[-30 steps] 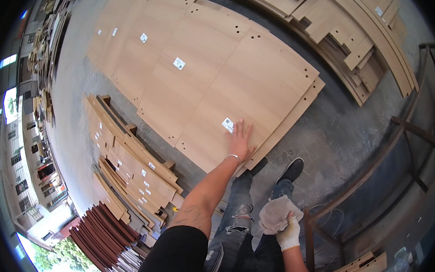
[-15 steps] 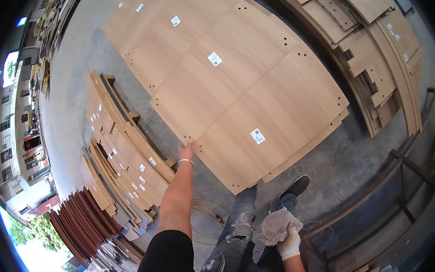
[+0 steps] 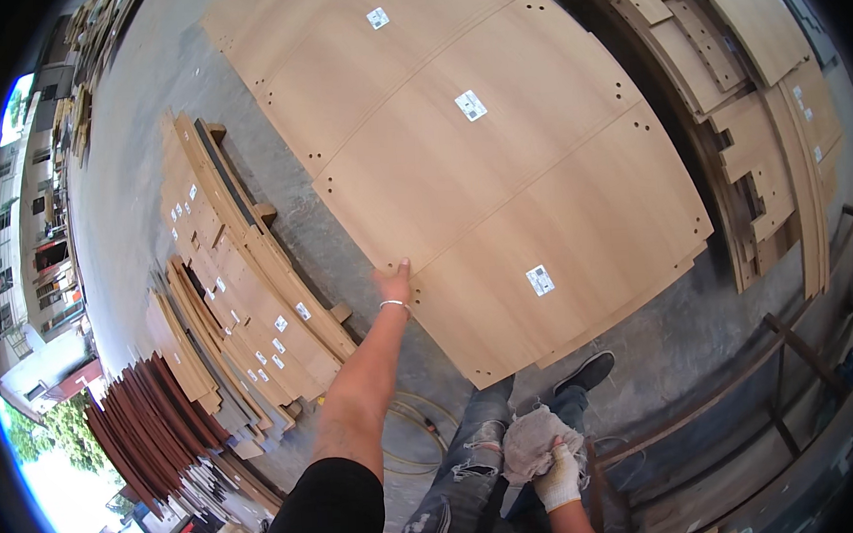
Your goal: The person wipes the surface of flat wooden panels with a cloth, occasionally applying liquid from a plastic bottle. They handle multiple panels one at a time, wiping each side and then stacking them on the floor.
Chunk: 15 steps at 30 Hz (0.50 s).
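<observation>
A large wood-grain panel (image 3: pixel 594 212) with small holes near its corners and a white label lies in front of my legs. Other panels adjoin it edge to edge, and another layer shows under its near right side. My bare left hand (image 3: pixel 393 282) is at the left edge where two panels meet, thumb on top and the other fingers partly hidden around the edge. By my right thigh, my right hand (image 3: pixel 559 479), in a white knit glove, is closed on a crumpled greyish-beige rag (image 3: pixel 529 446).
Stacked, labelled boards (image 3: pixel 253 306) lie on a pallet at left, beside dark red strips (image 3: pixel 154 435). More cut panels (image 3: pixel 731 140) are piled at right. A metal frame (image 3: pixel 708 401) stands near right, and a yellowish hose (image 3: pixel 409 453) lies on the floor by my legs.
My left hand has moved slightly up onto the panel edge, its thumb now on top and covering the holes there. My right hand still holds the rag. The whole view has shifted.
</observation>
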{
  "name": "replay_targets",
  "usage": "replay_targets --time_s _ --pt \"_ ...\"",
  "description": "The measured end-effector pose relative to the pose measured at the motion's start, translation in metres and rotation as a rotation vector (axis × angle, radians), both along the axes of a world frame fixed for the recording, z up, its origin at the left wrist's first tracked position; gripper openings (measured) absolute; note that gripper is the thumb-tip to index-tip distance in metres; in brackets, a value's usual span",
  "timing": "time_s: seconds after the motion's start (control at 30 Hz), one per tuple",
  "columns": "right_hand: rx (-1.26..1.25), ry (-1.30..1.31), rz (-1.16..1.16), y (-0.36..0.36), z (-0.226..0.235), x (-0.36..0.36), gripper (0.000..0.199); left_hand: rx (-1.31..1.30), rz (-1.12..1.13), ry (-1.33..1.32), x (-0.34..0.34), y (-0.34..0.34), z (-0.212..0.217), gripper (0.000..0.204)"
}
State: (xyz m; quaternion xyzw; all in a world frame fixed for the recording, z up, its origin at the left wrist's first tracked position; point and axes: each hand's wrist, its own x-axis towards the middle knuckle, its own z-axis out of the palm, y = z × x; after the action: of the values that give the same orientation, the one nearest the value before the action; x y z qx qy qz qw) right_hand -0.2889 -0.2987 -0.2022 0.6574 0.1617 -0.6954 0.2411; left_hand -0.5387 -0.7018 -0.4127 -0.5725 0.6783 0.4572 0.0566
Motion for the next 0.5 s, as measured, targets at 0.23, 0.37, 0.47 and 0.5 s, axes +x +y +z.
replay_targets --time_s 0.23,0.37,0.47,0.5 --pt "0.06 0.015 0.081 -0.005 0.005 -0.027 0.057 0.061 0.086 0.067 0.001 0.021 0.012 0.092" --pt "0.042 0.099 0.111 -0.003 0.018 -0.038 0.059 0.043 0.214 0.01 -0.012 0.032 0.012 0.088" --pt "0.038 0.092 0.129 -0.009 0.026 -0.04 0.06 0.06 0.184 0.021 -0.004 0.002 0.01 0.086" --pt "0.042 0.102 0.115 -0.008 0.028 -0.037 0.06 0.086 0.194 0.029 -0.004 0.002 0.013 0.086"
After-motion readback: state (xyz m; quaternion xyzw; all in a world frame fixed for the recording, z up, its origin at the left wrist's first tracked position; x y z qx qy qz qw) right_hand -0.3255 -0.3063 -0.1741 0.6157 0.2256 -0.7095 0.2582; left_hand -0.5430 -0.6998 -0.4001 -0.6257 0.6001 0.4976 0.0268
